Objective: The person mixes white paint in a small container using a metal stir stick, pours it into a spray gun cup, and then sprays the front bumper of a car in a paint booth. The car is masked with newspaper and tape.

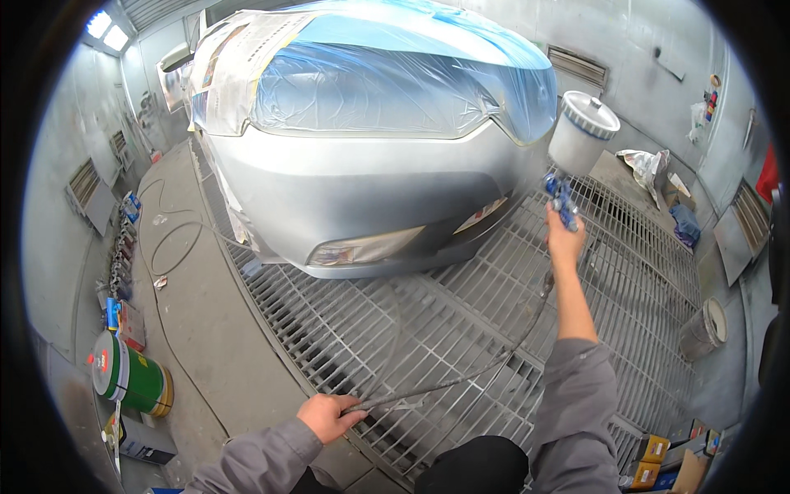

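My right hand (565, 240) is raised, wrapped round the grip of a blue spray gun (561, 200). A large, pale paint cup (583, 136) with a lid sits on top of the gun. The gun is beside the right side of a car bumper (362, 185), which is silver with darker grey areas. Low at the front, my left hand (331, 416) is closed round an air hose (448, 384), which runs up to the gun's handle. Above the bumper, blue masking film (370, 90) and printed paper (234, 78) cover the car.
Metal floor grating (461, 329) lies under the car. On the left, another hose (177, 267) loops over the grey floor near a green can (136, 375). At right stand a grey bucket (704, 329) and, lower down, several boxes (650, 461). Crumpled sheeting (644, 169) lies beyond the gun.
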A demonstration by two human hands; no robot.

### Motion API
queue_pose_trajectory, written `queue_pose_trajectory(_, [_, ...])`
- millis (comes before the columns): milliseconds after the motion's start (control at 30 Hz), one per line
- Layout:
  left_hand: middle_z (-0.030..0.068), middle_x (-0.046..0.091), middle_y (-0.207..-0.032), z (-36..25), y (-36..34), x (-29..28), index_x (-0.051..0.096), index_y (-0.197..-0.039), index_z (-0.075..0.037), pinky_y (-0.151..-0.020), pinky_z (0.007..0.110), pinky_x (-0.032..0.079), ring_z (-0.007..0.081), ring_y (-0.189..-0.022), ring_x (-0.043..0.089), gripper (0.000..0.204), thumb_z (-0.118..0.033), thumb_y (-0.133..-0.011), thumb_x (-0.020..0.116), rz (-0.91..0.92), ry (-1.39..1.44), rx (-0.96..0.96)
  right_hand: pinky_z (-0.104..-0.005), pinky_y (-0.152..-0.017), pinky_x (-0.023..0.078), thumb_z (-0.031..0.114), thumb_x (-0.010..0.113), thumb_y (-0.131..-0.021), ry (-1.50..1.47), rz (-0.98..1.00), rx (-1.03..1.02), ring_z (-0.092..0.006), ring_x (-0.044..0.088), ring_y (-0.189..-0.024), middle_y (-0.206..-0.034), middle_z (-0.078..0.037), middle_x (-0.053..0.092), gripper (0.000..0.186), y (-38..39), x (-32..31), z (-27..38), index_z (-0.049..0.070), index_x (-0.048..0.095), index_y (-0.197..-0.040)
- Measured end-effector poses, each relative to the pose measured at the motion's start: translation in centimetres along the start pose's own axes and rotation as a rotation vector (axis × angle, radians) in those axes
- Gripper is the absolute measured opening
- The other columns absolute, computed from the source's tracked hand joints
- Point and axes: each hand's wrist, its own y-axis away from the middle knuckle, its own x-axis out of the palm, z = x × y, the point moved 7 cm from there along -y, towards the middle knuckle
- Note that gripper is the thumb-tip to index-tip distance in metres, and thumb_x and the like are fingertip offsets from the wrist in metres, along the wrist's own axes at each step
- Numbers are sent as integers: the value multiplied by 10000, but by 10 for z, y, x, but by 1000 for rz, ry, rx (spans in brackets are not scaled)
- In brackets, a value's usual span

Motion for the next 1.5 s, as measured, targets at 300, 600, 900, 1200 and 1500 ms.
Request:
queue_pose_trajectory(300, [180, 789, -947, 22, 15, 3, 800, -1183, -104, -757, 432, 622, 375, -841, 769, 354, -361, -940, 811, 40, -21, 18, -232, -506, 402, 151, 824, -966, -271, 390, 82, -22, 524, -569, -721, 58, 630, 271, 174, 73, 43, 4, 754, -1183])
queue_pose_trajectory(600, [159, 785, -914, 46, 36, 1, 799, -1167, -134, -760, 462, 614, 385, -852, 753, 360, -430, -966, 762, 43, -21, 4, -247, -702, 511, 141, 842, -945, -337, 741, -62, -44, 605, -778, -848, 0, 734, 318, 275, 175, 113, -24, 744, -1199])
queue_pose_trajectory(900, [160, 783, -910, 32, 35, 3, 799, -1156, -104, -730, 455, 611, 379, -816, 753, 361, -399, -949, 793, -1, 8, 62, -223, -480, 428, 113, 809, -970, -428, 817, 186, -58, 564, -555, -805, -12, 697, 281, 251, 169, 56, -11, 728, -1208])
queue_pose_trajectory(1200, [132, 782, -928, -22, 13, 21, 783, -1174, -105, -728, 460, 598, 371, -840, 748, 350, -387, -968, 769, 70, -12, 88, -225, -423, 392, 223, 807, -986, -293, 412, 139, -63, 560, -493, -778, -13, 695, 208, 92, 32, -30, 47, 767, -1091])
queue_pose_trajectory(1500, [170, 758, -863, -56, 0, 21, 783, -1146, -49, -652, 413, 577, 347, -716, 725, 340, -308, -931, 832, -91, 20, 149, -268, -382, 390, 302, 833, -966, -178, 51, 117, -88, 548, -452, -737, -19, 669, 289, -11, -27, -83, 51, 702, -903])
